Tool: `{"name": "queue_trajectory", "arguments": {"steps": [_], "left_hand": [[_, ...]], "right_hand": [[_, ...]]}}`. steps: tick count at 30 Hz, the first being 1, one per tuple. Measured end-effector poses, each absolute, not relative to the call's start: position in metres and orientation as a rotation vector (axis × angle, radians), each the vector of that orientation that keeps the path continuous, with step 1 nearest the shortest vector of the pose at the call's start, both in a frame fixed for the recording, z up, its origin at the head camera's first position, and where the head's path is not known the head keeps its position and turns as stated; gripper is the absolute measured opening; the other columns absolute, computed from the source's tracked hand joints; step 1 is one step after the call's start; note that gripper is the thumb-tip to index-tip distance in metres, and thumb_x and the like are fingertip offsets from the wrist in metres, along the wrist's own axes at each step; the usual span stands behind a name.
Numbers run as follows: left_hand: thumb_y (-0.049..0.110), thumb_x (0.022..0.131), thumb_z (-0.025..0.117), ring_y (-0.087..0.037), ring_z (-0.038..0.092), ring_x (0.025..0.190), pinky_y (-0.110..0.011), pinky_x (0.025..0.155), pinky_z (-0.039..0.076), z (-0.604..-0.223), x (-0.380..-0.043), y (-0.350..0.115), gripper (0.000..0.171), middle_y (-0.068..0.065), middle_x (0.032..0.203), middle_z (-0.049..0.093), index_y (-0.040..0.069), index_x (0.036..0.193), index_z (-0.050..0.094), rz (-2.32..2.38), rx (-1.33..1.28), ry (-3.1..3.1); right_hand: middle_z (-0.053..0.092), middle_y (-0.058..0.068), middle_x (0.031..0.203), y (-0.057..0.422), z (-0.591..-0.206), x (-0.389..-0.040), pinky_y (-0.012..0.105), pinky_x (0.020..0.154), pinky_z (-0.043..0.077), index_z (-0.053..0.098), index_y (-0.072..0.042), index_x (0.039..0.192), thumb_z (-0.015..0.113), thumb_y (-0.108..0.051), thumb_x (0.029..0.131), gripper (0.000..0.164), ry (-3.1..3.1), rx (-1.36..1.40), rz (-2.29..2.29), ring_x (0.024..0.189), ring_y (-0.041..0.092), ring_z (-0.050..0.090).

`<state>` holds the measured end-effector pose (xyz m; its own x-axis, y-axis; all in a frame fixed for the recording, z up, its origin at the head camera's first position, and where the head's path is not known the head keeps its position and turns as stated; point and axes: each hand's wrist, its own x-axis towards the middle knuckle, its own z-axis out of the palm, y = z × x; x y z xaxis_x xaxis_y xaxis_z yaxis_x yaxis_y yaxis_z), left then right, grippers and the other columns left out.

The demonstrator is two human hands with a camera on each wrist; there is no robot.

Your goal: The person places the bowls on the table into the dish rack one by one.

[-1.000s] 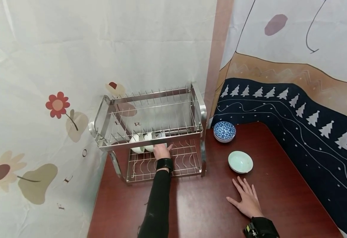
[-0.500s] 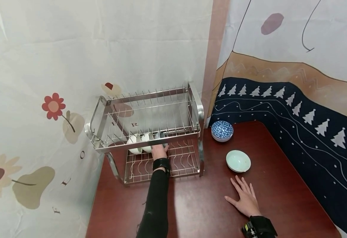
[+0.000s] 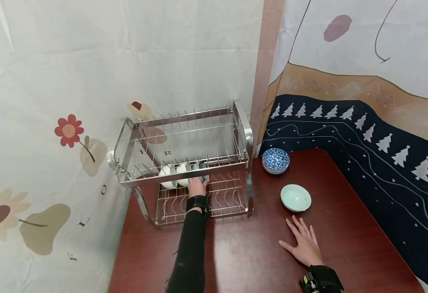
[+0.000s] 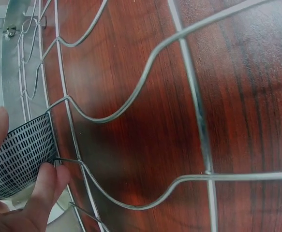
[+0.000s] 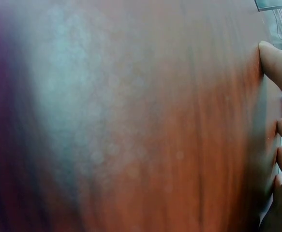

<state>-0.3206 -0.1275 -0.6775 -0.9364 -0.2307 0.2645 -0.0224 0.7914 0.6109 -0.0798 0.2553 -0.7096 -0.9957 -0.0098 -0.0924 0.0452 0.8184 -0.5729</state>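
Reddish-brown surface (image 3: 254, 252) carries a two-tier metal rack (image 3: 249, 138), and work looks partway along: two white bowls (image 3: 168, 185) sit in its lower tier, while a pale green bowl (image 3: 296, 197) and a blue-patterned bowl (image 3: 275, 160) stand outside. Inside that tier, the left hand (image 3: 197, 188) pinches a grey-patterned dish (image 4: 24, 154); the right hand (image 3: 304, 246) lies spread near the pale green bowl, holding nothing.

Tipped on edge and held at the lower tier of a metal dish rack (image 3: 184, 175), partly hidden in the head view: a pale grey bowl (image 4: 25, 153), patterned outside with close rows of short dark dashes.
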Motion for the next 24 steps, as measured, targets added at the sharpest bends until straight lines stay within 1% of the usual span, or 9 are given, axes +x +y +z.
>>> {"name": "queue_trajectory", "arguments": {"steps": [2, 5, 8, 11, 14, 19, 20, 22, 24], "left_hand": [[0.029, 0.099, 0.085, -0.058, 0.065, 0.119, -0.065, 0.099, 0.061, -0.672, -0.319, -0.127, 0.077, -0.041, 0.151, 0.053, -0.018, 0.151, 0.053, -0.927, 0.19, -2.669], [0.029, 0.099, 0.085, -0.057, 0.069, 0.112, -0.067, 0.094, 0.062, -0.66, -0.315, -0.126, 0.076, -0.041, 0.149, 0.055, -0.018, 0.15, 0.054, -0.89, 0.198, -2.692], [0.024, 0.098, 0.086, -0.06, 0.068, 0.111, -0.069, 0.093, 0.061, -0.645, -0.306, -0.123, 0.08, -0.044, 0.152, 0.052, -0.021, 0.153, 0.049, -0.905, 0.186, -2.719], [0.02, 0.1, 0.084, -0.062, 0.066, 0.114, -0.065, 0.098, 0.062, -0.639, -0.302, -0.123, 0.086, -0.046, 0.16, 0.044, -0.021, 0.159, 0.037, -0.952, 0.145, -2.748], [0.016, 0.1, 0.082, -0.063, 0.068, 0.11, -0.065, 0.099, 0.061, -0.636, -0.3, -0.124, 0.094, -0.045, 0.166, 0.037, -0.016, 0.167, 0.025, -1.028, 0.123, -2.753], [0.019, 0.101, 0.079, -0.059, 0.07, 0.093, -0.067, 0.086, 0.06, -0.67, -0.313, -0.132, 0.107, -0.039, 0.172, 0.034, 0.0, 0.176, 0.006, -1.078, 0.097, -2.742], [0.021, 0.101, 0.078, -0.057, 0.071, 0.091, -0.066, 0.084, 0.061, -0.68, -0.315, -0.134, 0.107, -0.038, 0.171, 0.036, 0.001, 0.177, 0.005, -1.053, 0.075, -2.739], [0.026, 0.101, 0.078, -0.056, 0.071, 0.093, -0.065, 0.084, 0.062, -0.699, -0.318, -0.138, 0.104, -0.037, 0.168, 0.039, 0.001, 0.176, 0.01, -1.009, 0.018, -2.733], [0.03, 0.103, 0.077, -0.054, 0.072, 0.097, -0.063, 0.084, 0.063, -0.706, -0.311, -0.141, 0.095, -0.034, 0.165, 0.042, 0.0, 0.173, 0.02, -0.967, -0.041, -2.723]], "right_hand": [[0.03, 0.029, 0.178, 0.256, -0.709, -0.08, 0.076, 0.134, 0.004, 0.045, -0.007, 0.168, 0.08, -0.058, 0.094, 0.096, 2.91, 0.026, -0.911, 0.166, 0.056, 0.019], [0.03, 0.028, 0.179, 0.256, -0.709, -0.081, 0.075, 0.135, 0.004, 0.045, -0.008, 0.169, 0.08, -0.058, 0.095, 0.096, 2.909, 0.016, -0.901, 0.166, 0.056, 0.018], [0.029, 0.029, 0.178, 0.256, -0.71, -0.08, 0.076, 0.134, 0.004, 0.044, -0.007, 0.169, 0.079, -0.058, 0.095, 0.096, 2.905, 0.014, -0.901, 0.166, 0.056, 0.018], [0.03, 0.029, 0.178, 0.257, -0.711, -0.079, 0.076, 0.134, 0.004, 0.045, -0.007, 0.168, 0.08, -0.057, 0.095, 0.095, 2.906, 0.016, -0.914, 0.166, 0.056, 0.019], [0.029, 0.029, 0.178, 0.257, -0.712, -0.079, 0.075, 0.134, 0.004, 0.045, -0.007, 0.168, 0.08, -0.057, 0.095, 0.095, 2.912, 0.014, -0.926, 0.166, 0.056, 0.019], [0.029, 0.029, 0.179, 0.258, -0.716, -0.079, 0.074, 0.136, 0.001, 0.044, -0.008, 0.169, 0.079, -0.058, 0.095, 0.096, 2.909, 0.013, -0.93, 0.166, 0.055, 0.018], [0.028, 0.029, 0.179, 0.258, -0.716, -0.079, 0.074, 0.136, 0.001, 0.044, -0.008, 0.169, 0.079, -0.059, 0.095, 0.096, 2.905, 0.01, -0.924, 0.166, 0.055, 0.018], [0.028, 0.029, 0.179, 0.259, -0.716, -0.079, 0.074, 0.136, 0.001, 0.044, -0.008, 0.169, 0.079, -0.06, 0.095, 0.097, 2.895, 0.011, -0.921, 0.166, 0.056, 0.018], [0.028, 0.029, 0.179, 0.259, -0.715, -0.079, 0.075, 0.135, 0.001, 0.044, -0.007, 0.169, 0.079, -0.06, 0.095, 0.097, 2.892, 0.015, -0.924, 0.166, 0.057, 0.018]]}}
